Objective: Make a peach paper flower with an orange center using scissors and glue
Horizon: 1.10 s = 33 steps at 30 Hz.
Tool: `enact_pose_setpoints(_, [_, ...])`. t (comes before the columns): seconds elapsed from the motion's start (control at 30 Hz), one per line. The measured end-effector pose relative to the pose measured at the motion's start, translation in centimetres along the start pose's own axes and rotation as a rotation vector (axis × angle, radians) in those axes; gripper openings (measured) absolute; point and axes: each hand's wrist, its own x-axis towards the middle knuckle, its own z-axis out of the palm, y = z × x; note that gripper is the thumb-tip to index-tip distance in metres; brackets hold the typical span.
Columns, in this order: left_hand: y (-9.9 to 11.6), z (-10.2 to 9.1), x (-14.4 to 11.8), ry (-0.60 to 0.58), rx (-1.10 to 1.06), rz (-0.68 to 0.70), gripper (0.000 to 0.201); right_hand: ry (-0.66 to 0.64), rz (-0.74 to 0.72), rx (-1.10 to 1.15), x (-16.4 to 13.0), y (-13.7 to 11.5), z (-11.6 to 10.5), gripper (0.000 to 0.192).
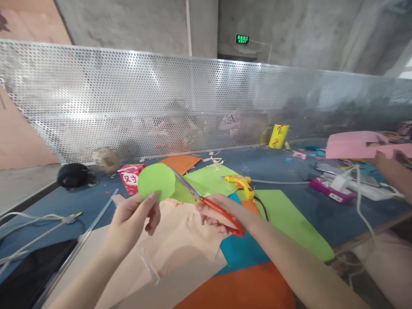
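My left hand (137,214) pinches the lower edge of a rounded light-green sheet (156,181), holding it up above the table. In my right hand (215,212) is a pair of scissors (222,210) with red handles, the fingers wrapped through the loops. The metal blades point up and left, at the right edge of the green piece; whether they are cutting into it I cannot tell. Below both hands lies a large beige sheet (180,253). Blue (246,244) and orange (238,287) sheets lie partly under my right forearm.
A yellow glue gun (240,182) lies on green sheets (286,219) behind my right hand. A red box (131,178) stands left; a yellow roll (278,136) stands by the perforated metal screen (128,98). Another person's hand (389,163) holds pink material (354,145) at right, near power strips (333,189).
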Motion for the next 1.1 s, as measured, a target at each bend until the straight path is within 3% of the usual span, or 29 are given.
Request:
enact_pose_setpoints(0.13, [0.2, 0.1, 0.2, 0.15, -0.01, 0.01, 0.036, 0.019, 0.008, -0.032, -0.2, -0.4, 0.1, 0.045])
enact_pose_setpoints(0.4, [0.1, 0.1, -0.1, 0.044, 0.249, 0.04, 0.043, 0.031, -0.074, -0.063, 0.7, 0.4, -0.2, 0.045])
enact_pose_setpoints(0.6, [0.0, 0.0, 0.0, 0.056, 0.245, 0.027, 0.043, 0.015, 0.05, -0.003, 0.4, -0.1, 0.0, 0.048])
enact_pose_setpoints(0.8, [0.1, -0.1, -0.1, -0.045, 0.345, 0.04, 0.048, 0.019, -0.043, 0.001, 0.6, 0.4, -0.1, 0.049])
enact_pose_setpoints(1.0, [0.4, -0.4, 0.0, -0.05, 0.288, 0.052, 0.046, 0.023, 0.02, 0.016, 0.7, 0.4, -0.3, 0.05])
enact_pose_setpoints(1.1, [0.5, -0.5, 0.1, -0.086, 0.264, 0.081, 0.046, -0.012, -0.02, 0.014, 0.6, 0.4, -0.5, 0.047])
